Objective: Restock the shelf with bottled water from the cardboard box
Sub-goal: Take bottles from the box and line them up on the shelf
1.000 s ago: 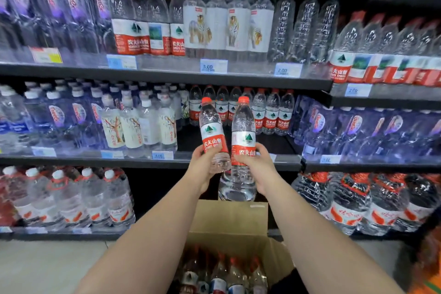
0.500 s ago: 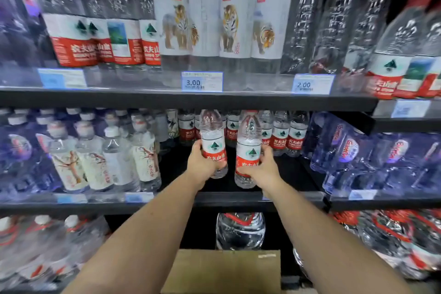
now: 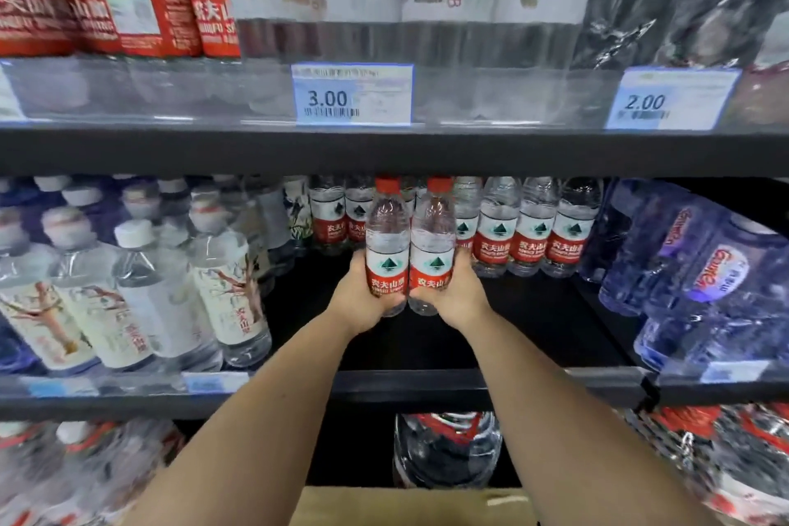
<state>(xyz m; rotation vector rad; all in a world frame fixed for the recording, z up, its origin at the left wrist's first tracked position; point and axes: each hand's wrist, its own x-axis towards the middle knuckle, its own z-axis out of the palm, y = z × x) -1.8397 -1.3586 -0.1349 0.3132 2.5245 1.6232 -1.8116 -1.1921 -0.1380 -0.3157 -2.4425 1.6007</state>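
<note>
Two red-capped water bottles stood upright and touching side by side over the dark middle shelf (image 3: pixel 533 325), the left bottle (image 3: pixel 386 243) gripped by the left hand (image 3: pixel 356 297) and the right bottle (image 3: pixel 432 243) by the right hand (image 3: pixel 461 297). Each hand's fingers were curled round the lower half of its bottle, at and below the red label. Whether the bases had reached the shelf board or hung just above it could not be told. Just behind them ran a row of matching bottles (image 3: pixel 533 235) along the back of the shelf, with bare board in front of it. White-labelled bottles (image 3: pixel 230 290) filled the shelf to the left and blue-tinted ones (image 3: pixel 704 282) to the right. The cardboard box (image 3: pixel 410 506) showed only as a flap at the bottom edge, below a large jug (image 3: pixel 446 448) on the lower level. This looked like the placing step: the pair was being brought into the gap. The next move probably called for setting both bases flat, sliding them back against the matching row with labels facing out, then letting go without tipping either bottle, and returning to the box for more.
</note>
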